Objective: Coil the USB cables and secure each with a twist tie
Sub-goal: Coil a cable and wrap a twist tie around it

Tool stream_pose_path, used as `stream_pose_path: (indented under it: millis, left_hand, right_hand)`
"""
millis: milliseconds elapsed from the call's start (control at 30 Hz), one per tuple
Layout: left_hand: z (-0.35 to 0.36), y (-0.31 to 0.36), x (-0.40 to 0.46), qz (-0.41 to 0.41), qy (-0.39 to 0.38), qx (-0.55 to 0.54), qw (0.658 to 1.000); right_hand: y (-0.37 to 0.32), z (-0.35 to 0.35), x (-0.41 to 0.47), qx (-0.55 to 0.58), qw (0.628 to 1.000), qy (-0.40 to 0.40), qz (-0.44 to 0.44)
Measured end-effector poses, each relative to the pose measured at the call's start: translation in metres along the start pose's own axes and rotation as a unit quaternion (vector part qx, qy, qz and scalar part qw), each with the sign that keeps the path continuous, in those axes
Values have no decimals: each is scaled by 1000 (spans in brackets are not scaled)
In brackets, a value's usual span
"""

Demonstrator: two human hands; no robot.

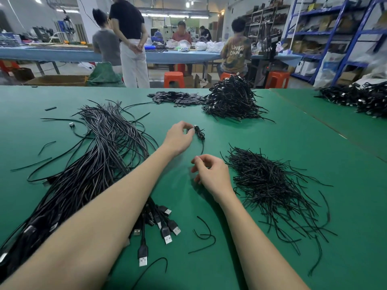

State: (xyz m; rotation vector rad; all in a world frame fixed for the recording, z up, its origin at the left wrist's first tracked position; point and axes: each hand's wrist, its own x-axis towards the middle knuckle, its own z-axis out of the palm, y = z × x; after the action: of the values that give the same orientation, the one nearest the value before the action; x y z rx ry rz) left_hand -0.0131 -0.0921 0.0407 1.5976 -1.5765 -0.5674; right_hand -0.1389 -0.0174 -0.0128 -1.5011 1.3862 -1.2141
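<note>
My left hand (179, 137) reaches forward over the green table (293, 143) and pinches a small coiled black USB cable (199, 132) between thumb and fingertips, a loose tail hanging from it. My right hand (211, 174) hovers nearer me with its fingers curled, and nothing shows plainly in them. A big bundle of uncoiled black USB cables (100, 160) lies to the left, plugs pointing toward me. A heap of black twist ties (270, 185) sits right of my right hand.
A pile of coiled, tied cables (232, 101) lies at the far middle, with flat black pieces (176, 98) beside it. Another cable heap (360, 99) is at the far right. Loose ties (204, 235) lie near me. People work at a blue table behind, with orange stools.
</note>
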Motion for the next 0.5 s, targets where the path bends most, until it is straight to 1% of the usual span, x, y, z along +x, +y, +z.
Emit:
stream_pose_path:
  millis: [67,133,200,267,400,500]
  left_hand:
    - [-11,7,-26,13,-50,-47,998]
    - [-22,10,-55,44,-73,-68,994]
    - [-31,8,-80,71,-74,-56,993]
    - [-38,6,-95,95,-68,-21,993]
    - [-47,0,-97,79,-59,-10,995]
    - [-48,-6,-97,68,-74,-24,995]
  right_hand:
    - [-1,-1,-1,-5,1000,-5,-3]
    - [-2,-1,-3,-8,1000,-9,-10]
    - [-4,-3,-6,-10,1000,-20,-19]
    - [-6,-3,-9,-22,999,-34,-28]
    - [-15,-3,-12,-123,988,-83,-45]
    - [-27,-10,-14,-232,960,-144,-60]
